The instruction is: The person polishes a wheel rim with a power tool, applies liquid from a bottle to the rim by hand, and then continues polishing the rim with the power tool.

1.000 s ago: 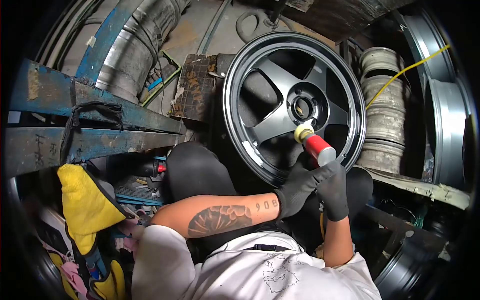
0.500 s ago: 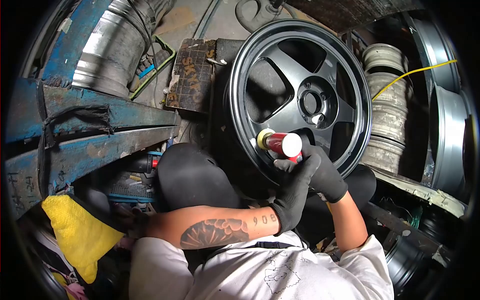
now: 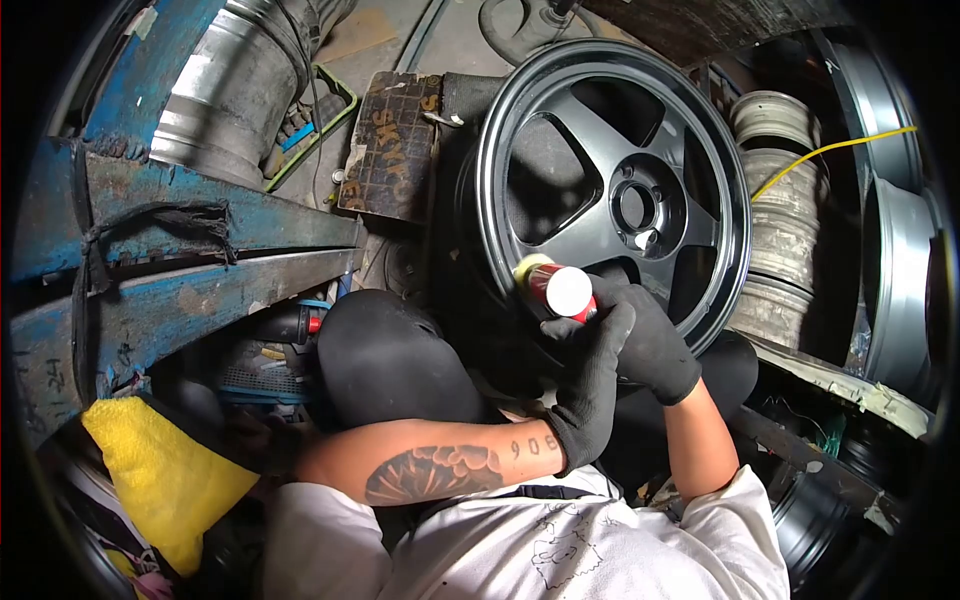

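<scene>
A dark grey spoked car wheel (image 3: 585, 130) stands tilted in front of me. Against the lower left of its rim sits the yellow foam pad (image 3: 533, 265) of a small red polisher (image 3: 545, 283) with a white round end. Both my hands wear black gloves and are closed together around the polisher's grip, which they mostly hide. My left hand (image 3: 590, 385) comes in from below, its thumb beside the red body. My right hand (image 3: 652, 338) wraps the tool from the right, close to the lower spokes.
A blue metal frame (image 3: 200, 290) juts in from the left, with a yellow cloth (image 3: 160, 480) below it. A marked board (image 3: 388, 150) lies left of the wheel. Stacked bare rims (image 3: 775, 220) stand at right, crossed by a yellow hose (image 3: 830, 148). My knee (image 3: 395, 355) is under the arm.
The polisher has moved slightly left across the wheel, its white end tipping left. The whole scene sits a little further right in view. Both hands keep their grip.
</scene>
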`<state>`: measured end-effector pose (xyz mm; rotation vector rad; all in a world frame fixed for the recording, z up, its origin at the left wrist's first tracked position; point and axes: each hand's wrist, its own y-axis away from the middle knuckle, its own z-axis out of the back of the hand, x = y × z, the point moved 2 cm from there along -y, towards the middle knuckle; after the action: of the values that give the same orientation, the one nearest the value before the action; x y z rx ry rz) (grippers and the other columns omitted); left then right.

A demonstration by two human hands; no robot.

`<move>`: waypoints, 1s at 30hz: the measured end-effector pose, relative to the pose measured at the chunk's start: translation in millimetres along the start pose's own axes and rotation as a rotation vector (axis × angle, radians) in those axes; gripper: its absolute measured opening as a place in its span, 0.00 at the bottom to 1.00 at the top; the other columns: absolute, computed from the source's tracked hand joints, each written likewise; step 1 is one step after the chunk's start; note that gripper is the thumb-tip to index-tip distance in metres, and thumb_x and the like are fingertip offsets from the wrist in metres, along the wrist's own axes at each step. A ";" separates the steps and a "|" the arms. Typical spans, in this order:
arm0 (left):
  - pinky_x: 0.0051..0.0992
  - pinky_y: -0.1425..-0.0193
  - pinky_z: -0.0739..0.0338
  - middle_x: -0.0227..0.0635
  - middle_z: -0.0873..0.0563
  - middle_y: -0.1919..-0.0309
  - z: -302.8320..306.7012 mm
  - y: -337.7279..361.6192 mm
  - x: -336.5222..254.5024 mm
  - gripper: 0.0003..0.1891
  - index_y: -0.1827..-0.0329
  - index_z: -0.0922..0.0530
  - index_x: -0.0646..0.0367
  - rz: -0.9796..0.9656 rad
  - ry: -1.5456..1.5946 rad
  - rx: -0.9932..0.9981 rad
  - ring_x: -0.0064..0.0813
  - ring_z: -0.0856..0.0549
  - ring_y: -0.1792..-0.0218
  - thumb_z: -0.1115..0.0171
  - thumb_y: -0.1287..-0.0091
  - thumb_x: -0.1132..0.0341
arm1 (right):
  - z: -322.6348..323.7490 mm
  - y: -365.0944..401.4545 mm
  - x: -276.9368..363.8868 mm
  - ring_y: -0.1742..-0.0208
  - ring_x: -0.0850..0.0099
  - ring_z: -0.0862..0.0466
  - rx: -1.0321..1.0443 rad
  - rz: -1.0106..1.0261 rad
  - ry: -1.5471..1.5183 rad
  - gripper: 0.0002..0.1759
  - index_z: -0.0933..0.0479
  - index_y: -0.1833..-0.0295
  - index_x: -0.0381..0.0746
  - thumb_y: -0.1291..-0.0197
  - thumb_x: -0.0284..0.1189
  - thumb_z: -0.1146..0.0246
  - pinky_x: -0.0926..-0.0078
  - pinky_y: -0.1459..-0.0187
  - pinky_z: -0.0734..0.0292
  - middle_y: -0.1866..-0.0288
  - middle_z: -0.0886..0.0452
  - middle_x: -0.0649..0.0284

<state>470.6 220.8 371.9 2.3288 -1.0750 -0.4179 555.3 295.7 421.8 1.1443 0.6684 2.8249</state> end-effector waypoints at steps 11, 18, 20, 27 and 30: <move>0.27 0.42 0.19 0.26 0.14 0.44 1.6 -8.0 0.9 0.26 0.28 0.25 0.52 -0.015 0.046 -0.006 0.17 0.14 0.47 0.32 0.23 0.51 | 8.0 3.5 9.9 0.52 0.47 0.12 0.023 -0.091 0.115 0.22 0.16 0.46 0.41 0.41 0.42 0.25 0.52 0.52 0.19 0.56 0.10 0.51; 0.23 0.56 0.23 0.26 0.17 0.50 -41.5 -7.1 -28.2 0.28 0.30 0.25 0.54 0.030 -0.168 0.296 0.11 0.20 0.58 0.28 0.24 0.49 | 40.7 89.8 14.9 0.40 0.46 0.13 -0.280 0.087 0.143 0.36 0.24 0.29 0.33 0.41 0.35 0.26 0.58 0.38 0.19 0.40 0.14 0.45; 0.21 0.64 0.25 0.22 0.17 0.61 -55.4 -6.9 -24.8 0.19 0.42 0.17 0.49 0.070 -0.278 0.301 0.12 0.19 0.67 0.28 0.25 0.48 | 91.6 124.6 32.1 0.36 0.51 0.14 -0.104 0.113 0.142 0.39 0.26 0.24 0.32 0.43 0.29 0.28 0.60 0.35 0.21 0.37 0.15 0.46; 0.16 0.69 0.27 0.24 0.19 0.66 -83.6 3.3 -35.5 0.16 0.42 0.23 0.56 0.291 -0.491 0.593 0.11 0.20 0.70 0.30 0.28 0.63 | 147.4 206.7 41.2 0.40 0.58 0.12 -0.320 -0.049 0.203 0.36 0.24 0.26 0.31 0.42 0.28 0.30 0.63 0.40 0.18 0.36 0.15 0.49; 0.18 0.70 0.26 0.25 0.18 0.69 -83.2 -1.6 -27.2 0.12 0.48 0.21 0.54 0.280 -0.534 0.639 0.12 0.21 0.74 0.30 0.30 0.62 | 131.5 198.0 35.6 0.40 0.59 0.13 -0.298 0.009 0.252 0.36 0.25 0.26 0.31 0.41 0.29 0.29 0.63 0.39 0.18 0.36 0.15 0.50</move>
<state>494.3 270.9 439.6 2.5983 -2.0075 -0.6868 644.5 172.2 607.8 0.7554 0.2335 2.9702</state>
